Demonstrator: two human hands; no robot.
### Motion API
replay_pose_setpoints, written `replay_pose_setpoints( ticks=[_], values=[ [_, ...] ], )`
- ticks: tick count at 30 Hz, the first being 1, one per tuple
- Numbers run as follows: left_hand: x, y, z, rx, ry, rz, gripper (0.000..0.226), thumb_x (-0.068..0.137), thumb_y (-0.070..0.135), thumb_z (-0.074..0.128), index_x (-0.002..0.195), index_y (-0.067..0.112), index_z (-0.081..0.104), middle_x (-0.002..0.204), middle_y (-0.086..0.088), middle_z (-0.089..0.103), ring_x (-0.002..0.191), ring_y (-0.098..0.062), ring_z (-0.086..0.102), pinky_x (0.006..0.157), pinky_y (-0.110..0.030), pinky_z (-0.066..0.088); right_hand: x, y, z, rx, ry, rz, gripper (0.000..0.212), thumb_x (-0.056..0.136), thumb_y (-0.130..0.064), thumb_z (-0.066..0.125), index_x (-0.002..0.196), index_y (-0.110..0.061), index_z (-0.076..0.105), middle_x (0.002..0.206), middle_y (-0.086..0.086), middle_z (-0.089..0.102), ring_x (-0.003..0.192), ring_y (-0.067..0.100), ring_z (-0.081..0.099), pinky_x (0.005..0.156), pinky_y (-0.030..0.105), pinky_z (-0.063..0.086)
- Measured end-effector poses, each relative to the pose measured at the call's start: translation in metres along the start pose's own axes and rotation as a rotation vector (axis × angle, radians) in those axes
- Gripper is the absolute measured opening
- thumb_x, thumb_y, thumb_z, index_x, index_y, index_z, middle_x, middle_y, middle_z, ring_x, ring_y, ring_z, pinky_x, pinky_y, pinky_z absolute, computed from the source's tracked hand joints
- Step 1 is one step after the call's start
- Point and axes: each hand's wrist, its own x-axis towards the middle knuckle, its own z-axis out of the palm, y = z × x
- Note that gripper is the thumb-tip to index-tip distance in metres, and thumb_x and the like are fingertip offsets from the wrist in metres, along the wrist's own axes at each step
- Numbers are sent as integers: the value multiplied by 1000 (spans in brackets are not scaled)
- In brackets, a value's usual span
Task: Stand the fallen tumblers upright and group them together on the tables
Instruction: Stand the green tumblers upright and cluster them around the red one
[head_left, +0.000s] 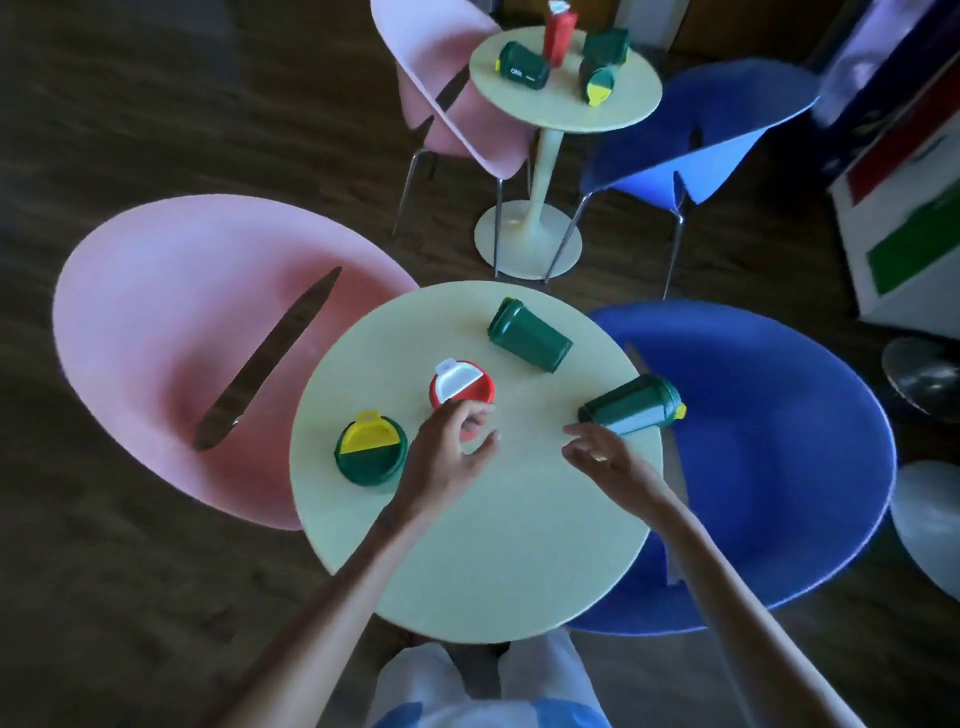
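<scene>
Two tumblers are seen upright and two fallen on the near round table (467, 545), with both hands held above it.

At the left, a pink chair (171, 338) is set against the table. A yellow-lidded green tumbler (370, 454) is stood upright near the table's left edge, and a red tumbler (461, 387) with a white lid is stood just right of it. The left hand (452, 452) is held at the red tumbler's near side, fingers loosely curved and apart; contact cannot be told. A back green tumbler (530, 335) is laid on its side. The right hand (608, 457) is held with fingers spread and relaxed, near an edge green tumbler (631, 408) lying at the table's right rim, beside a blue chair (779, 467).
</scene>
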Motion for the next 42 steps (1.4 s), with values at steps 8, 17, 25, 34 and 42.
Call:
replay_pose_setpoints(
  ticks=[8, 17, 25, 34, 42],
  values=[
    [52, 15, 115, 245, -305, -74, 43, 81, 28, 69, 120, 15, 58, 119, -1, 57, 111, -13, 54, 90, -23, 42, 38, 74, -110, -371, 132, -29, 51, 83, -32, 68, 131, -24, 51, 129, -6, 56, 123, 16, 42, 104, 36, 35],
    [97, 13, 198, 389, -431, -233, 74, 68, 36, 74, 133, 22, 42, 127, -1, 47, 120, -16, 45, 95, -32, 42, 112, 110, -179, -676, -169, -153, 89, 71, -37, 71, 145, -39, 22, 154, -14, 26, 138, 15, 24, 109, 40, 33],
    [97, 4, 212, 327, -445, -245, 66, 72, 26, 72, 131, 16, 44, 126, -2, 49, 118, -16, 45, 95, -21, 36, 139, 117, -184, -779, -356, -231, 87, 68, -35, 75, 139, -37, 25, 142, -10, 43, 132, 17, 36, 94, 38, 40],
    [113, 10, 174, 81, -317, -180, 71, 68, 29, 73, 133, 16, 49, 129, 2, 53, 119, -8, 48, 101, -24, 39, 137, 69, -202, -428, -303, -267, 86, 64, -25, 75, 135, -50, 32, 141, -21, 39, 138, 4, 23, 111, 28, 27],
    [121, 46, 151, -426, -134, -285, 66, 59, 29, 79, 120, 33, 54, 121, 1, 63, 112, -7, 58, 87, -21, 51, 118, 15, -210, 274, -130, -181, 92, 58, -27, 85, 138, -21, 40, 136, -1, 50, 114, 8, 57, 92, 26, 51]
  ],
)
